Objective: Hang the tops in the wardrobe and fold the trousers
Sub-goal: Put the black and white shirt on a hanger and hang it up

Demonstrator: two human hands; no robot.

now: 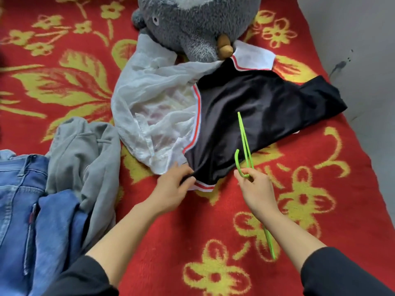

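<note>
Left hand [175,186] pinches the hem of the black top [256,107], apparently lifting an opening for the hanger. Right hand [256,189] grips the green hanger [243,135] near its hook, with one arm angled over the black top, likely ready to slide inside. A sheer white top [154,99] lies against the black top's left edge. Farther left, a grey garment [89,150] and jeans [21,199] lie unfolded on the red blanket [171,242].

The grey plush toy [192,22] is cut off by the top edge. The blue jeans [19,199] run off the left and bottom edges. The right hand [258,193] hides the middle of the green hanger [243,133].
</note>
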